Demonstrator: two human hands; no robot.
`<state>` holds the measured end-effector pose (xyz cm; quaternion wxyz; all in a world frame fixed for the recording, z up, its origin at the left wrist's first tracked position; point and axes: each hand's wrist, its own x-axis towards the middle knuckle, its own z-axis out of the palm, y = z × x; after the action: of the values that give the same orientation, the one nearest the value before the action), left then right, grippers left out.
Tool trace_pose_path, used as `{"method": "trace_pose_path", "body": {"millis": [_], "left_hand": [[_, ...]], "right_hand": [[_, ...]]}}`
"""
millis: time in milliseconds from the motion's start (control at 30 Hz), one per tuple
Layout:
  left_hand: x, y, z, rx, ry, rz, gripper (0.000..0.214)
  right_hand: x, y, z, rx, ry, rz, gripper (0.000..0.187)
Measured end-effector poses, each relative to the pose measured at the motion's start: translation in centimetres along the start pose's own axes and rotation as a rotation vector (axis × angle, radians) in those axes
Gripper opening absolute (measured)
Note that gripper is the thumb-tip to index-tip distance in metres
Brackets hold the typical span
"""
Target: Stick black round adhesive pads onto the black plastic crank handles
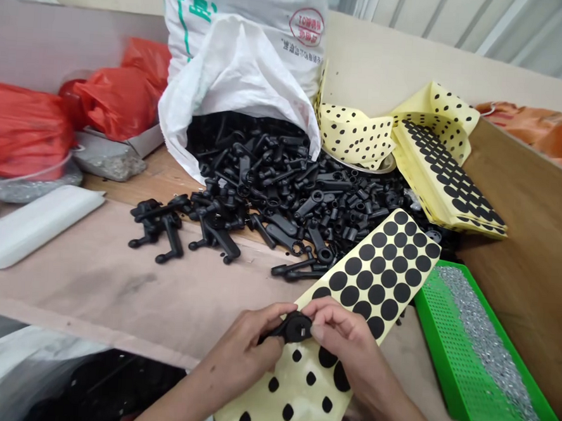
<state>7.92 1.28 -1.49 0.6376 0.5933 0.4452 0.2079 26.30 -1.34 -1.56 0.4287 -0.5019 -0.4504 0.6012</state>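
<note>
My left hand (248, 345) is closed around a black plastic crank handle (297, 328), its round end turned up with a small metallic spot in the centre. The fingers of my right hand (342, 335) pinch the right edge of that round end. Whether they also hold a sticker there is hidden. Under both hands lies a pale yellow sheet of round black stickers (382, 267). Its upper part carries rows of full dots, while its lower part shows smaller dark spots on bare backing.
Behind my hands, black handles and small parts (282, 191) spill from a white woven sack (242, 62). A green tray (461, 374) of small metal pieces stands right. More sticker sheets (450, 170) lie at back right. Red bags (116, 99) and a white roll (32, 227) lie left.
</note>
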Motion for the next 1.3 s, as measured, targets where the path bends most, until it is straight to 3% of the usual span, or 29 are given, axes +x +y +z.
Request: {"method": "trace_pose_path", "body": {"millis": [333,667,900,1067,1133,1300], "left_hand": [[0.2,-0.2,0.0,-0.040,0.001,-0.013,0.034],[0.0,-0.5,0.9,0.003,0.137,0.051,0.021],[-0.6,-1.5,1.0,-0.111,0.182,0.038,0.030],[-0.7,-1.4,0.8,-0.199,0.195,0.030,0.031],[-0.8,-1.2,0.8,-0.231,0.186,0.027,0.031],[-1.8,-0.9,1.0,-0.148,0.163,0.067,0.032]], "right_hand": [[0.2,-0.3,0.0,-0.030,-0.022,-0.007,0.015],[0.4,-0.2,0.2,-0.155,0.067,-0.087,0.010],[0.2,0.0,0.3,0.352,-0.065,0.133,0.018],[0.3,0.5,0.5,0.545,-0.039,0.192,0.018],[0.2,0.5,0.8,0.474,-0.030,0.155,0.020],[-0.4,0.1,2.2,-0.231,-0.123,-0.067,0.022]]}}
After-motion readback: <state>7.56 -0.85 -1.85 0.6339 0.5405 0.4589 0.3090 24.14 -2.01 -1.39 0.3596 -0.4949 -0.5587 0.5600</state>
